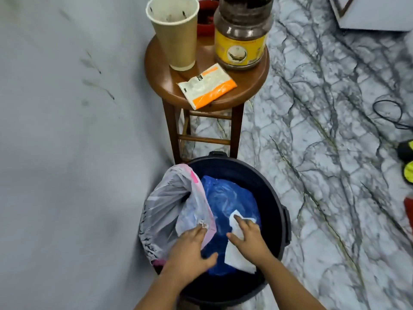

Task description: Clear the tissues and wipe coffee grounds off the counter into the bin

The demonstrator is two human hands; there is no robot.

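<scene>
Marble floor and grey wall around a dark bin [277, 193]. Over bin's mouth: left hand [190, 249] spread against grey bag [169, 209], right hand [250, 236] spread flat on white tissue [237, 256], probably releasing. Best pushed well below rim, fingers kept wide, nothing spilled outside.

Two bare hands reach over a round black plastic bin [274, 191] on the marble floor [324, 153]. The left hand [190, 249] rests flat on a crumpled grey and pink plastic bag [169, 204], and the right hand [250, 237] presses a white tissue [237, 258] onto a blue plastic bag [225, 198] inside. Behind the bin, a round brown wooden stool [250, 86] holds a tall tan paper cup [174, 34], a big brown jar with a yellow label [242, 34] and an orange and white packet [206, 86].
</scene>
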